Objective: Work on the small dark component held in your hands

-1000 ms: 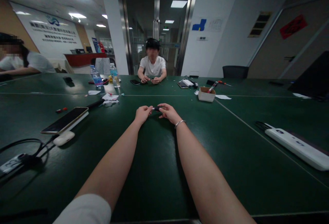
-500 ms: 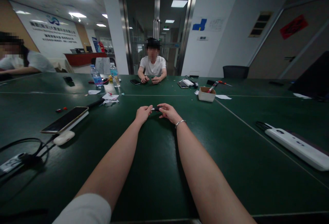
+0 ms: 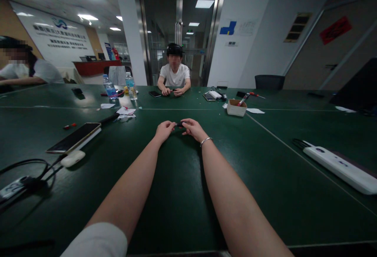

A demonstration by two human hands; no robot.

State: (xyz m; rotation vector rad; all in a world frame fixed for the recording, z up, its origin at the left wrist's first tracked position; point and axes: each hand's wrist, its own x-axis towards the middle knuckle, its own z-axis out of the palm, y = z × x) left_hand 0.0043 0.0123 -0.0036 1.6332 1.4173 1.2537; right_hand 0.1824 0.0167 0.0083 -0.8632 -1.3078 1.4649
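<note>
Both my hands meet above the middle of the table, closed on the two ends of one small black stick-shaped object (image 3: 179, 124). At its left end, my left hand (image 3: 164, 131) pinches between thumb and fingers a short greyish part. My right hand (image 3: 193, 128), with a silver bracelet (image 3: 206, 142) on the wrist, pinches the black body from the other side, its lower fingers curled beneath. The object is too small for me to tell its exact kind, and my fingertips cover both its ends.
A phone (image 3: 75, 137) on a white block, a white rounded case (image 3: 73, 158) and black cables lie left. Farther off are two water bottles (image 3: 131, 86), paper scraps and a small box (image 3: 236, 108). A white device (image 3: 341, 168) lies right. Across the table sits a person (image 3: 174, 74).
My hands hold nearly the same pose. The bright silvery part by my left fingertips now looks darker. Across the table, the person's hands have come slightly closer together.
</note>
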